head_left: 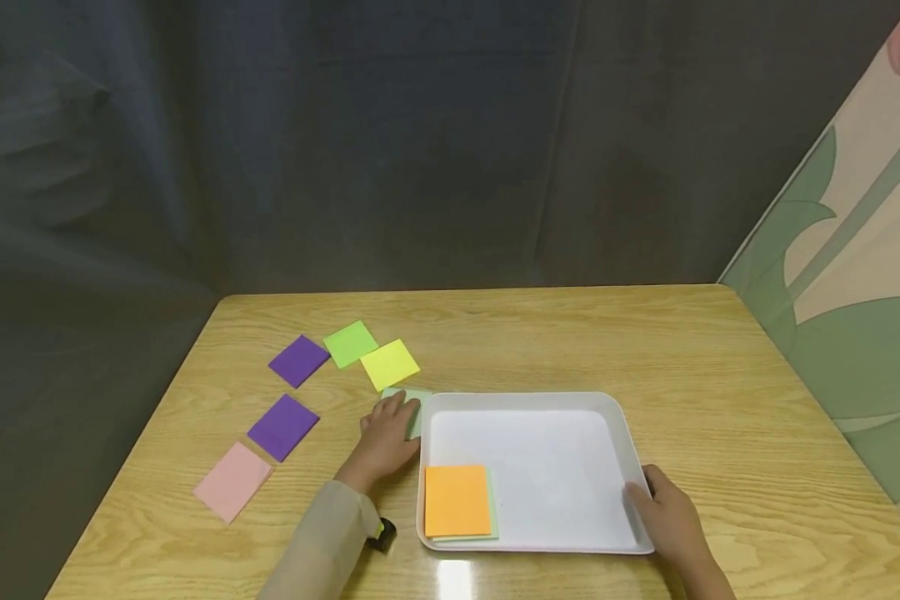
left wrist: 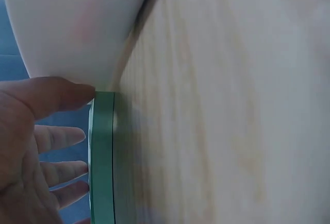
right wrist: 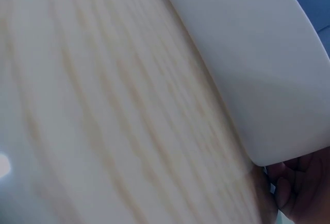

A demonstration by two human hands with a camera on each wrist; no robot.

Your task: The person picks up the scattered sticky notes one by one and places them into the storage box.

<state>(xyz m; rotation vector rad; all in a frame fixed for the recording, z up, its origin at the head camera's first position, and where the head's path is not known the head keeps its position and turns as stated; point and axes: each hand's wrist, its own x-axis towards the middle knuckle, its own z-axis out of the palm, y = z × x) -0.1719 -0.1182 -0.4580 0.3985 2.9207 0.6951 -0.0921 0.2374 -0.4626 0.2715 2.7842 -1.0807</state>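
Note:
Over a pale green sticky note pad (head_left: 417, 427) lying against the tray's left side, my left hand (head_left: 387, 433) reaches with its fingers spread. In the left wrist view the green pad (left wrist: 103, 157) stands edge-on, with the thumb (left wrist: 64, 94) at its corner and straight fingertips right at its face. My right hand (head_left: 667, 510) grips the white tray (head_left: 547, 542) at its right side, thumb over the rim. The right wrist view has the tray's outer wall (right wrist: 252, 69) and the curled fingers of that hand (right wrist: 296, 185) at its corner. An orange pad (head_left: 457, 500) lies on a pale green one inside the tray.
Left of the tray, on the wooden table (head_left: 682, 350), lie a yellow pad (head_left: 390, 365), a bright green pad (head_left: 350, 343), two purple pads (head_left: 283, 427) and a pink pad (head_left: 233, 482). A dark curtain (head_left: 435, 150) hangs behind the table; a patterned cloth (head_left: 855, 292) is at right.

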